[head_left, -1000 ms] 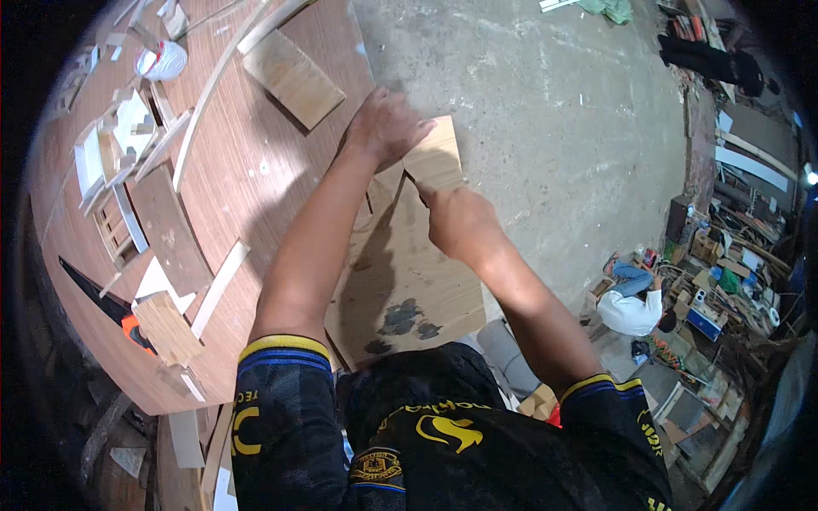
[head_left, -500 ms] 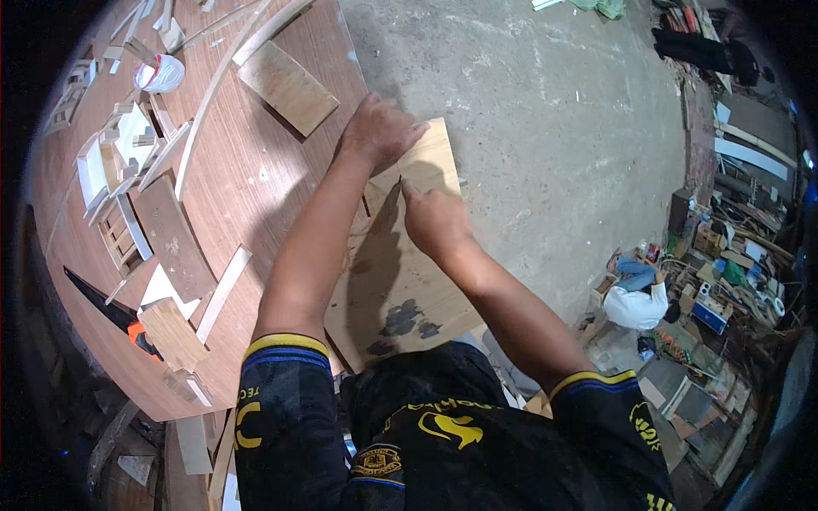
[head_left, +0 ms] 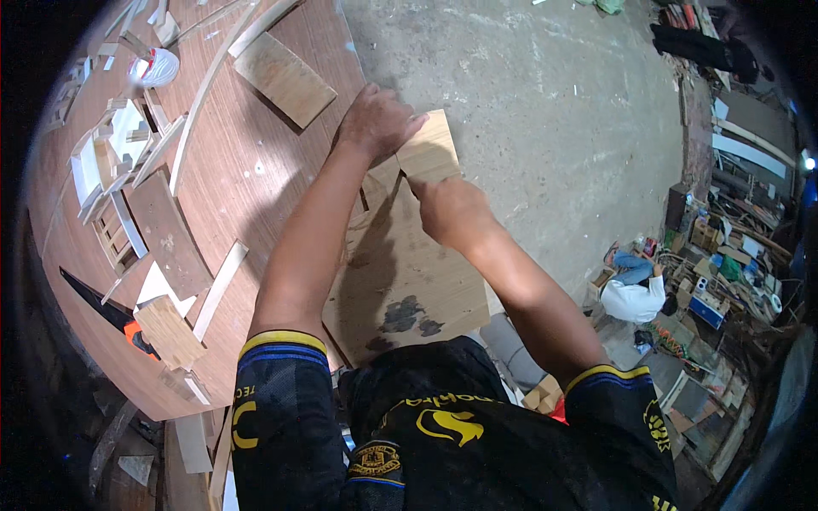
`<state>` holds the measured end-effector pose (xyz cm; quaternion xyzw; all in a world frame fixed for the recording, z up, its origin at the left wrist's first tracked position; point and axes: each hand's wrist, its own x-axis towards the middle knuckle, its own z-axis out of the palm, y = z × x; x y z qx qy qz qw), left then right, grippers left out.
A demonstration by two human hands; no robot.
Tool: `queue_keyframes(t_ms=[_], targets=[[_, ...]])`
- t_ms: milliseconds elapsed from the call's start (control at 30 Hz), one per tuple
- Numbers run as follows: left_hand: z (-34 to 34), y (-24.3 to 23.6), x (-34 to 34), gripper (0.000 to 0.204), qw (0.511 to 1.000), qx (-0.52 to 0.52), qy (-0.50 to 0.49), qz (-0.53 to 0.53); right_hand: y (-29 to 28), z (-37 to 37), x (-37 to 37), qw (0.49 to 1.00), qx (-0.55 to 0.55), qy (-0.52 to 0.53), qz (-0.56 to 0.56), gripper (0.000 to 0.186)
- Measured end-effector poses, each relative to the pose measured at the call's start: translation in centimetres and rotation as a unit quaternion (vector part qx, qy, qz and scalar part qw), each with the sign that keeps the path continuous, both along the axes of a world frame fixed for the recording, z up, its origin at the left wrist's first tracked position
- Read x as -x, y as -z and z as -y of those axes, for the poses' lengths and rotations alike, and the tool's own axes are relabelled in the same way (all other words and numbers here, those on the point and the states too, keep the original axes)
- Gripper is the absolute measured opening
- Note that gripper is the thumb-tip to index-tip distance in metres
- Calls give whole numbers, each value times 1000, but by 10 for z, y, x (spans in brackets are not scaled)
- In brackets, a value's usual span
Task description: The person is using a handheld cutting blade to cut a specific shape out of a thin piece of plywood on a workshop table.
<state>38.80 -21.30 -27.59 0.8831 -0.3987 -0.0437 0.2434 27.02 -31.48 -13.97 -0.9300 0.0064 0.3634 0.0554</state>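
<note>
My left hand (head_left: 377,123), fingers curled, grips the upper left side of a pale wooden piece (head_left: 433,143), its thumb on top. That piece lies at the far end of a larger wooden board (head_left: 426,281) with dark stains near my body. My closed right hand (head_left: 454,211) is at the piece's near edge, index finger forward. A small dark pointed tip (head_left: 401,173) shows just ahead of that finger, against the wood. Most of whatever this hand holds is hidden, so its kind cannot be told.
On the brown tabletop (head_left: 281,166) to the left lie a wooden block (head_left: 285,81), a long curved strip (head_left: 203,106), offcuts and a handsaw (head_left: 98,298) with an orange handle. A white tub (head_left: 155,68) stands farther off. A person (head_left: 633,289) sits on the right among clutter.
My right hand has shifted to the right along the near edge of the pale wooden piece, exposing more of that piece's edge. My left hand stays on it, nearly unmoved.
</note>
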Motion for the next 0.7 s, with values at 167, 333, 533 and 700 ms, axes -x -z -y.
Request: queue_keyframes(t_ms=[167,333,533,700], targets=[[6,-1,-8,45,999,8,-10,32,1,6,16,998,-3,33,48,47],[2,0,-2,46,1000,-6,-9,-3,9,-2,11,1000,7,7,26,43],[8,-3,-6,46,999,12,-20,22,-8,-12,6,999,31,7,-12,35],[3,-6,-5,46,1000,-8,-4,8,6,-16,8,997,45,53,-21,38]])
